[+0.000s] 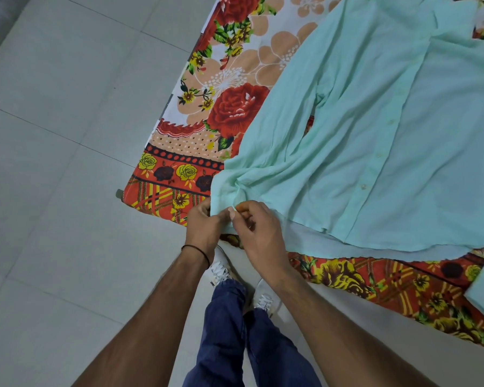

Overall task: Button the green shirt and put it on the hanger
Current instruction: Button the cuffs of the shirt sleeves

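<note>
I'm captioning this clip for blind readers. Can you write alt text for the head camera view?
A person's left hand and right hand pinch the sleeve cuff of a light green shirt spread on a floral bedsheet. The person stands on a tiled floor in jeans and white shoes; no hanger is in view.

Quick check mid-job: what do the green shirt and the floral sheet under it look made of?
The green shirt: thin, soft woven cloth, matte, likely cotton or a blend; it creases finely. The floral sheet: printed matte fabric lying flat; fibre unclear.
</note>
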